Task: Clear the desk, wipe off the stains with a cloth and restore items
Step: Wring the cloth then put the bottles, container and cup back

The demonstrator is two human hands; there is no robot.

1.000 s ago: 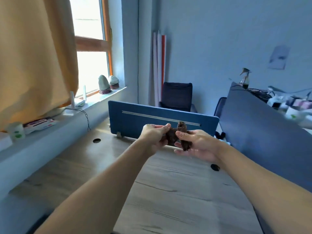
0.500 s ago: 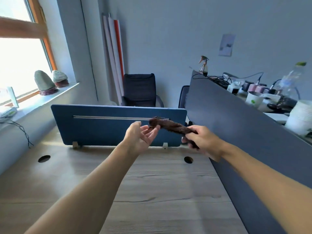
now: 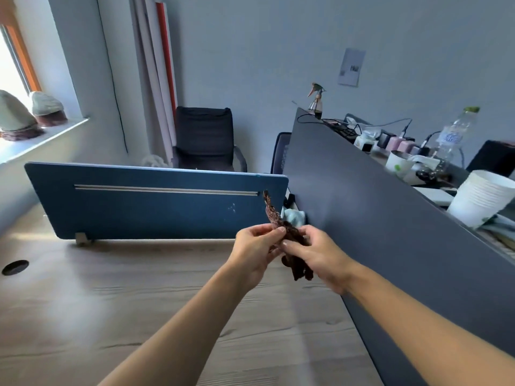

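A dark brown cloth (image 3: 289, 235) is held up above the wooden desk (image 3: 117, 296), one end pointing up toward the blue divider, the other hanging down. My left hand (image 3: 257, 247) pinches the cloth near its middle between thumb and fingers. My right hand (image 3: 317, 254) grips the lower part, its fingers curled round the fabric. Both hands meet close to the desk's far right corner.
A blue divider panel (image 3: 156, 201) stands along the desk's far edge and a dark grey panel (image 3: 390, 235) along its right side. Beyond the grey panel lie stacked white cups (image 3: 485, 199), a plastic bottle (image 3: 454, 135) and clutter. A cable hole (image 3: 15, 267) sits at left.
The view has swung right. My left hand, which was open beside the cloth's tip half a second ago, now pinches the cloth, and the cloth has turned from nearly level to upright.
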